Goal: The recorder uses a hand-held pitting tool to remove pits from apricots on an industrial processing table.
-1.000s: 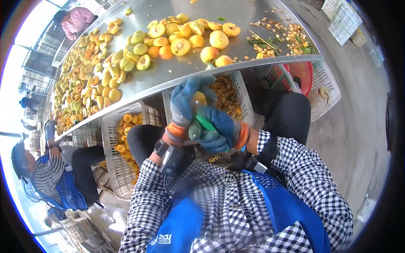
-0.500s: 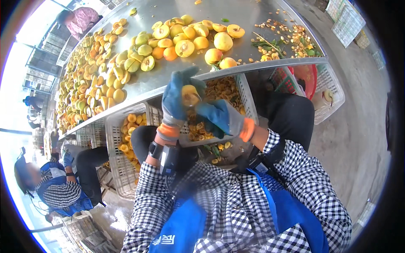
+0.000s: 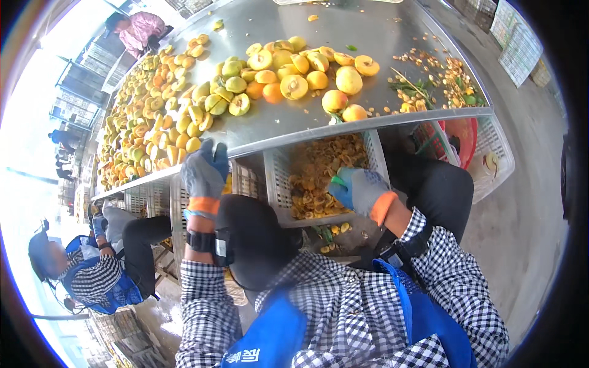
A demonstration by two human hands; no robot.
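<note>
My left hand (image 3: 207, 173), in a blue-grey glove with an orange cuff, is at the table's front edge, above a white crate (image 3: 178, 214) of yellow fruit on the left. Its fingers point up and look apart; no fruit shows in it. My right hand (image 3: 361, 191), gloved alike, hangs over a crate (image 3: 279, 184) of brownish-yellow scraps (image 3: 319, 175). Its fingers are curled closed, with a small green piece (image 3: 338, 181) showing at them; what they hold is mostly hidden. Halved and whole yellow peaches (image 3: 294, 87) lie on the metal table (image 3: 264, 126) beyond my hands.
A long heap of cut peaches (image 3: 144, 116) covers the table's left side. Pits and leaves (image 3: 423, 89) lie at its right. A red basin (image 3: 460, 141) and a white crate (image 3: 496, 161) stand under the right corner. Co-workers sit at the left (image 3: 101, 270) and far left (image 3: 138, 32).
My hands have parted. The left, which held a yellow peach, has moved left over the fruit crate, and the peach no longer shows. My right hand has shifted right and slightly down.
</note>
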